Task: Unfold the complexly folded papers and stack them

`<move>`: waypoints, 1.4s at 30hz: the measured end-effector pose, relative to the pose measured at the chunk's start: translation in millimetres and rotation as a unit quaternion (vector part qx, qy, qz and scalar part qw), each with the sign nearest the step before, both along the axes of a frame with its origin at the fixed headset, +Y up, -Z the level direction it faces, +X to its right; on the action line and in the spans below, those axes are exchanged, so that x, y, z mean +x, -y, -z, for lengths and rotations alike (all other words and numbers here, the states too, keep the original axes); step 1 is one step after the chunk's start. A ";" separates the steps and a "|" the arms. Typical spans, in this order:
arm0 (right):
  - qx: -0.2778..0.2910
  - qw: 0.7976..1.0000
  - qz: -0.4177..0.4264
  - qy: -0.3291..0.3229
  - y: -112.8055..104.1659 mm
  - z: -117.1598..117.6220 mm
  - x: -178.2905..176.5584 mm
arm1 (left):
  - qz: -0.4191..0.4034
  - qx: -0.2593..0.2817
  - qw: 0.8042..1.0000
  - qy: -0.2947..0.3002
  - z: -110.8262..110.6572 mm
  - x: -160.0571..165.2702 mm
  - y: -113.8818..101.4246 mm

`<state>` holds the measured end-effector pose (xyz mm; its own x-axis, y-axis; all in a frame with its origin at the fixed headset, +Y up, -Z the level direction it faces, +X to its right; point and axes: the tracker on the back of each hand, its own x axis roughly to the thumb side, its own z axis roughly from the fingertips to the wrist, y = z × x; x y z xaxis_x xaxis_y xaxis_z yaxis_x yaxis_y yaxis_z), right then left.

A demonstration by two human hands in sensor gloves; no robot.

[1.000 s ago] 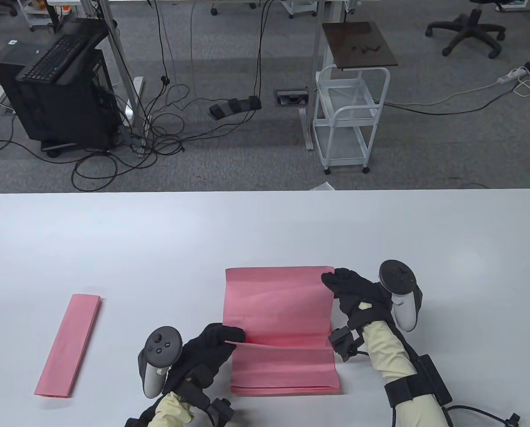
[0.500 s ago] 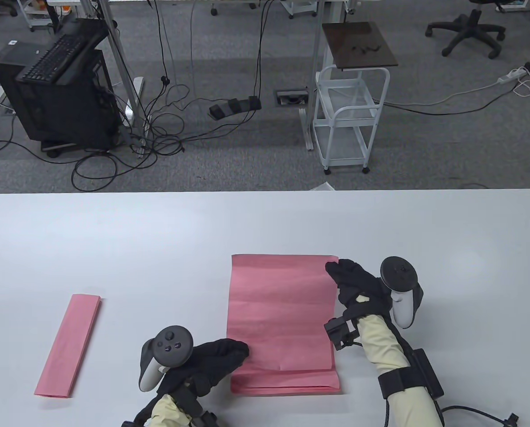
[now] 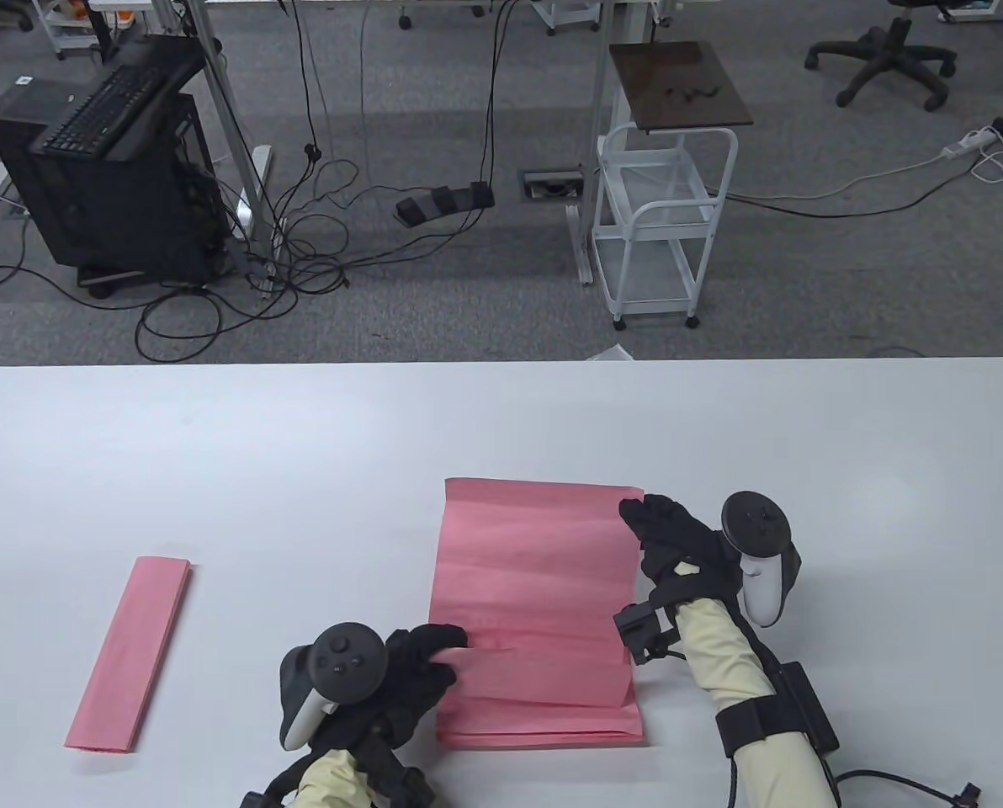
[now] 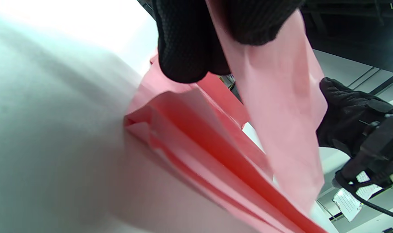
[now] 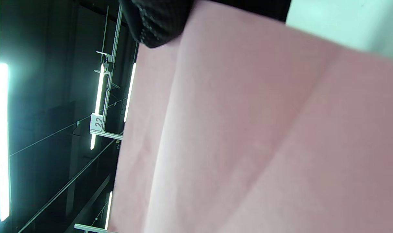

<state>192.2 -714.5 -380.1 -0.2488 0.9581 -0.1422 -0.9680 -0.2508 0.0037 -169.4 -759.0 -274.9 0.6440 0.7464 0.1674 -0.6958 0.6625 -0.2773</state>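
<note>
A pink paper [image 3: 535,589], partly unfolded, lies at the table's front middle, its upper panel raised off the folded layers beneath. My left hand [image 3: 421,661] pinches the raised panel's left edge, as the left wrist view shows [image 4: 267,106]. My right hand [image 3: 657,526] grips the panel's far right corner and holds it up; in the right wrist view the pink sheet [image 5: 248,129] fills the frame under my fingertips [image 5: 157,22]. A second pink paper [image 3: 131,652], folded into a narrow strip, lies at the front left.
The white table [image 3: 299,471] ends in a far edge, with grey floor beyond. A white trolley [image 3: 661,227], a black computer stand [image 3: 114,168] and loose cables [image 3: 299,244] stand on the floor beyond it.
The upper panel has swung up and away, covering more of the sheet. My left hand has shifted right along the left edge. My right hand has moved slightly farther and right.
</note>
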 end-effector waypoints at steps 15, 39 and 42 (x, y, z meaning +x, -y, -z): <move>-0.023 0.999 -0.036 0.004 21.1 4.1 -10.7 | 0.088 -0.058 0.985 0.140 0.3 10.9 6.9; 0.006 0.994 -0.094 -0.054 32.8 -4.0 -20.5 | 0.282 -0.178 0.927 0.173 0.8 42.4 52.6; 0.105 0.946 -0.241 -0.189 24.4 -35.1 -51.6 | 0.285 -0.186 0.925 0.172 0.7 41.8 52.8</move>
